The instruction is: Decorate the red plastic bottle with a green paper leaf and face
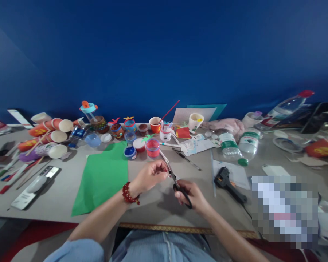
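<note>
My right hand (194, 196) grips black-handled scissors (186, 198) over the middle of the table, blades pointing up and to the left. Close against the blades, the fingers of my left hand (150, 174) are pinched together. A tiny white and dark bit shows at those fingertips, too small to name. Beyond the hands stand a cup with red and pink bands (152, 148), an open pot of blue paint (130, 152) and a white-lidded tub (139, 145). To the left of my left hand lies a green sheet of paper (104, 178).
A black glue gun (228, 183) lies on the right, near plastic bottles with green labels (229, 145). Stacked paper cups (50, 125) and a phone (35, 187) are at the left. A paintbrush (187, 158) rests beyond the scissors. A blue wall (164, 54) rises behind.
</note>
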Motion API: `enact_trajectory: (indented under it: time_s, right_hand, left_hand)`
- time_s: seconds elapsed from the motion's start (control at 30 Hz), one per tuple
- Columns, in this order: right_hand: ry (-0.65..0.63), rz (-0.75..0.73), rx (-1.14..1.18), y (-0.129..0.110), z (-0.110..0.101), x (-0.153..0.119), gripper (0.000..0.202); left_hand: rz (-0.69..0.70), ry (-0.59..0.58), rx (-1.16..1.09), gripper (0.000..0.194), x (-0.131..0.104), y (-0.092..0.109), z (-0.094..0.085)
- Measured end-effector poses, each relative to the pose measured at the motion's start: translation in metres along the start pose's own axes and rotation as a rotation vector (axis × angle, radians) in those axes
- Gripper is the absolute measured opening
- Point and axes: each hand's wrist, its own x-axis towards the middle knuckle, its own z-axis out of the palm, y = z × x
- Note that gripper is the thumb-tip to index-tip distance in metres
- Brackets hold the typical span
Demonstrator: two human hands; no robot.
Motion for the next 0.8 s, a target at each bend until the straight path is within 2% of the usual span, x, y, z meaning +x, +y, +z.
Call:
enact_trajectory:
  time_s: [0.33,0.8]
  right_hand:
    - [0.026,-0.019,-0.058,0.0042,-0.0007,0.0013,0.063]
    - [-0.024,0.050,0.086,0.0073,-0.0006,-0.0006,0.062]
  left_hand:
    - [-0.001,0.032,-0.056,0.010,-0.0004,-0.0023,0.0009]
    - [-0.006,0.011,-0.005,0.012,-0.0005,-0.0006,-0.0004]
